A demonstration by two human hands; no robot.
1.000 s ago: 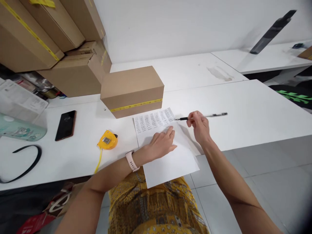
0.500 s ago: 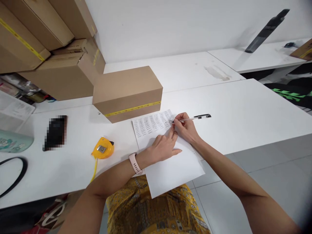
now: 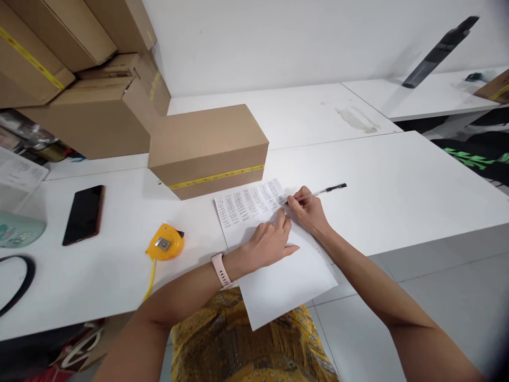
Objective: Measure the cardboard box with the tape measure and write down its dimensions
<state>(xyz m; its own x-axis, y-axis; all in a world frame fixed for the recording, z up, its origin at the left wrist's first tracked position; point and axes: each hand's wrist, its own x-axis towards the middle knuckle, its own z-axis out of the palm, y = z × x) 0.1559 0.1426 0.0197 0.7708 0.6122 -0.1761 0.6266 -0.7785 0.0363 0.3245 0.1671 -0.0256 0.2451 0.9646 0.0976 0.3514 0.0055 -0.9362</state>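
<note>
Since the frame one second earlier, the right hand (image 3: pixel 309 213) had come down from above the table and set the pen (image 3: pixel 320 193) tip on the sheet, where it had previously been lifted clear.

At far left a black smartphone (image 3: pixel 83 214), glossy and rectangular, lay face up on the smooth white table (image 3: pixel 397 180). Right of it sat a round yellow plastic tape measure (image 3: pixel 165 244) with a metal plate on its face and a length of yellow blade trailing toward the near edge. Behind it stood a plain brown cardboard box (image 3: pixel 209 146), oblong, banded with yellow tape; the printing on the tape could not be read.

A white paper sheet (image 3: pixel 278 265) lay just in front of the box, its near corner overhanging the table edge. Columns of small handwriting filled its top strip, too small to read. The left hand (image 3: pixel 271 245), with a pale pink wristwatch (image 3: pixel 220 269) on its wrist, lay open and flat on the sheet, fingers spread, gripping nothing. The right hand was closed around the slim clear-barrelled pen with a black cap, tip touching the right end of the written strip.
</note>
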